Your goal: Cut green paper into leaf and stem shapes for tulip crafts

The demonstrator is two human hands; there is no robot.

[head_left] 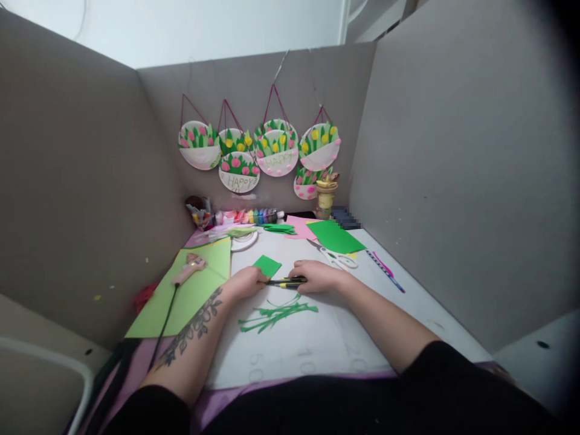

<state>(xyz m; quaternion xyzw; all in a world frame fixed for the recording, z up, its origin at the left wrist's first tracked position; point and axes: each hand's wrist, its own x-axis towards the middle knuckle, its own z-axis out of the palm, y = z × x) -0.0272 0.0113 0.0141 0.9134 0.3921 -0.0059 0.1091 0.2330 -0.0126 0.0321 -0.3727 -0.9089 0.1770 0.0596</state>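
In the middle of the white table, my left hand (247,283) pinches a small green paper piece (267,266). My right hand (317,277) is closed around the handles of black and yellow scissors (290,283), whose blades point left to the fingers of my left hand, at the near edge of the green piece. Thin green paper strips (277,313) lie in a loose pile just below both hands.
Light green sheets (158,311) with a pink glue gun (190,269) on them lie left. White scissors (339,258), a green sheet (336,236) and a striped pencil (385,272) are right. Paint bottles (254,216) line the back, below hanging plate crafts (276,154). Grey partitions surround the table.
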